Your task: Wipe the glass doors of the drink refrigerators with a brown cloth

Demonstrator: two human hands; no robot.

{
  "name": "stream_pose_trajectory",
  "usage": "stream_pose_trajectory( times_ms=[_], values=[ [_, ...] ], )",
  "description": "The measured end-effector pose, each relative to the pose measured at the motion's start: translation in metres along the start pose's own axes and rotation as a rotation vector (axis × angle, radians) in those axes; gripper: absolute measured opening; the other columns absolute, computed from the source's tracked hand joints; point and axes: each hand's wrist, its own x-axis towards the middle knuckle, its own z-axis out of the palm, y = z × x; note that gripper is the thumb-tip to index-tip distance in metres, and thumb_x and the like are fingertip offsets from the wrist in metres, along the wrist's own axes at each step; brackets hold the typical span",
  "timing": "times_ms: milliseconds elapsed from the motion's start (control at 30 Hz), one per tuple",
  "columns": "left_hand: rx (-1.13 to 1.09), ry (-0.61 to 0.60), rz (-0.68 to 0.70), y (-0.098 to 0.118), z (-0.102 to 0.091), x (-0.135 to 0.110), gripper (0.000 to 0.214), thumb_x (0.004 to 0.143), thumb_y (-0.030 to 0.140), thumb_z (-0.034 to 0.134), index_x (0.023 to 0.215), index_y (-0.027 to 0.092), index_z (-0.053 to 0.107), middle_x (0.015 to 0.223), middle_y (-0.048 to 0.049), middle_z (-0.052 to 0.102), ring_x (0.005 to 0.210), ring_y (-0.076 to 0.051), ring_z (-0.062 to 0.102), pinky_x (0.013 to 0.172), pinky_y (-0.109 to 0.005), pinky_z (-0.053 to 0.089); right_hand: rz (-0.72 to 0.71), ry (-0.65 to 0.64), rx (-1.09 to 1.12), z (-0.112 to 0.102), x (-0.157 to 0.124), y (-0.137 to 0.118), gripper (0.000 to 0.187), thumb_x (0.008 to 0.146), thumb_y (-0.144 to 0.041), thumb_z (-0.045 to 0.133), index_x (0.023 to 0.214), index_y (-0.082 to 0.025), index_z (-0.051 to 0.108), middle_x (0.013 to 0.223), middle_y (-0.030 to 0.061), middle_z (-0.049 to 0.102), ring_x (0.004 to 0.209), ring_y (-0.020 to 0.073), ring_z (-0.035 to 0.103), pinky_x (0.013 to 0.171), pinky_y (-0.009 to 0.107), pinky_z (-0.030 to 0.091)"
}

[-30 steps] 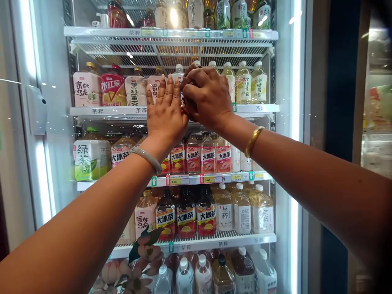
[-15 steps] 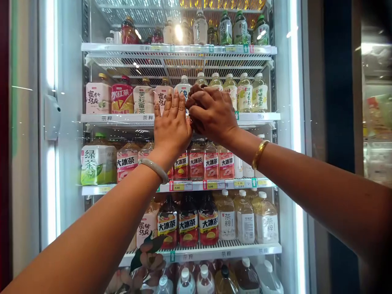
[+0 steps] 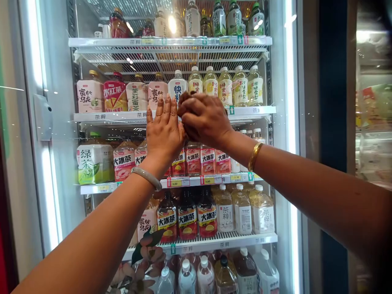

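My left hand point(image 3: 165, 132) lies flat with its fingers stretched out, pressed to the glass door point(image 3: 65, 163) of a lit drinks cooler. A grey bangle point(image 3: 147, 178) circles that wrist. Just to the right, my right hand point(image 3: 210, 120) is closed on a crumpled dark brown cloth point(image 3: 184, 104) held against the same glass. Most of the cloth is hidden by the fingers. On the right wrist sits a gold bracelet point(image 3: 255, 156). The two hands nearly touch, in front of the second and third shelves seen through the glass.
Behind the glass stand rows of bottled drinks, among them a green tea bottle point(image 3: 94, 159), a red-labelled bottle point(image 3: 115, 93) and a clear tea bottle point(image 3: 226, 210). Bright light strips point(image 3: 292, 241) run up the sides. Another lit shelf unit point(image 3: 372, 102) stands at the far right.
Both hands have slid slightly down against the bottles behind the glass, the right still gripping the cloth. The view has also shifted a little.
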Motion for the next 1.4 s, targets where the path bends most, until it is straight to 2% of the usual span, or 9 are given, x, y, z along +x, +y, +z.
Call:
stream_pose_trajectory(
  times_ms=[133, 233, 367, 500, 633, 867, 1033, 1200, 1400],
  values=[
    [-0.025, 0.002, 0.023, -0.002, 0.0, -0.012, 0.072, 0.096, 0.031, 0.044, 0.167, 0.021, 0.029, 0.176, -0.0047, 0.024, 0.166, -0.027, 0.015, 0.138, -0.052, 0.002, -0.128, -0.049, 0.016, -0.007, -0.027, 0.014, 0.027, 0.105, -0.039, 0.046, 0.12, -0.034, 0.068, 0.145, -0.0014, 0.062, 0.14, 0.0277, 0.047, 0.114, 0.05, 0.036],
    [-0.017, -0.004, 0.023, -0.002, 0.001, -0.016, 0.073, 0.096, 0.03, 0.043, 0.167, 0.019, 0.028, 0.176, -0.0065, 0.022, 0.166, -0.027, 0.014, 0.137, -0.053, 0.001, 0.027, 0.022, 0.012, -0.007, -0.023, 0.024, 0.027, 0.103, -0.041, 0.049, 0.117, -0.029, 0.07, 0.14, 0.0036, 0.064, 0.138, 0.0319, 0.048, 0.111, 0.054, 0.037],
    [-0.003, -0.011, 0.029, -0.002, 0.002, -0.019, 0.072, 0.097, 0.031, 0.044, 0.167, 0.018, 0.029, 0.177, -0.0078, 0.02, 0.166, -0.028, 0.014, 0.137, -0.054, 0.0, 0.157, 0.075, -0.01, 0.002, -0.007, 0.003, 0.028, 0.103, -0.04, 0.049, 0.116, -0.026, 0.069, 0.139, 0.0066, 0.063, 0.138, 0.0345, 0.046, 0.109, 0.056, 0.038],
    [0.012, -0.013, 0.035, -0.003, 0.002, -0.029, 0.07, 0.099, 0.032, 0.043, 0.166, 0.018, 0.03, 0.176, -0.0091, 0.022, 0.166, -0.027, 0.014, 0.137, -0.053, 0.001, -0.009, 0.012, -0.007, 0.001, -0.022, -0.021, 0.027, 0.106, -0.036, 0.044, 0.119, -0.03, 0.067, 0.142, 0.0028, 0.063, 0.138, 0.0289, 0.045, 0.111, 0.051, 0.037],
    [0.045, -0.02, 0.049, -0.001, 0.001, -0.039, 0.071, 0.098, 0.031, 0.042, 0.166, 0.015, 0.029, 0.175, -0.0117, 0.022, 0.166, -0.028, 0.014, 0.137, -0.055, 0.003, -0.156, 0.013, -0.031, -0.007, -0.042, -0.009, 0.025, 0.107, -0.033, 0.044, 0.118, -0.033, 0.066, 0.141, -0.0009, 0.064, 0.138, 0.0258, 0.047, 0.109, 0.048, 0.036],
    [0.042, -0.023, 0.036, 0.0, 0.0, -0.041, 0.072, 0.097, 0.029, 0.042, 0.166, 0.014, 0.031, 0.175, -0.0123, 0.024, 0.166, -0.028, 0.016, 0.137, -0.054, 0.005, 0.176, 0.135, -0.056, 0.005, -0.005, -0.008, 0.027, 0.105, -0.034, 0.046, 0.115, -0.028, 0.07, 0.137, 0.0073, 0.066, 0.135, 0.0338, 0.049, 0.105, 0.055, 0.039],
    [0.033, -0.015, 0.008, -0.001, 0.0, -0.046, 0.067, 0.1, 0.031, 0.039, 0.165, 0.017, 0.033, 0.174, -0.0092, 0.027, 0.165, -0.026, 0.017, 0.137, -0.053, 0.006, 0.027, 0.052, -0.003, 0.005, -0.025, -0.039, 0.027, 0.105, -0.03, 0.045, 0.118, -0.029, 0.069, 0.142, 0.0045, 0.065, 0.136, 0.0302, 0.047, 0.104, 0.051, 0.038],
    [0.042, -0.016, -0.01, -0.001, 0.001, -0.055, 0.07, 0.098, 0.029, 0.04, 0.166, 0.015, 0.03, 0.175, -0.0094, 0.024, 0.166, -0.026, 0.014, 0.137, -0.053, 0.004, -0.115, 0.061, -0.028, -0.005, -0.06, -0.023, 0.024, 0.105, -0.029, 0.048, 0.117, -0.032, 0.068, 0.142, 0.0006, 0.066, 0.135, 0.0267, 0.048, 0.104, 0.047, 0.038],
    [0.026, -0.029, -0.024, 0.0, 0.002, -0.055, 0.073, 0.096, 0.028, 0.042, 0.166, 0.018, 0.03, 0.175, -0.0074, 0.024, 0.166, -0.025, 0.014, 0.137, -0.052, 0.002, 0.212, 0.071, 0.012, -0.001, -0.031, -0.024, 0.031, 0.105, -0.033, 0.043, 0.119, -0.026, 0.07, 0.146, 0.0079, 0.061, 0.139, 0.0314, 0.048, 0.113, 0.053, 0.036]
  ],
)
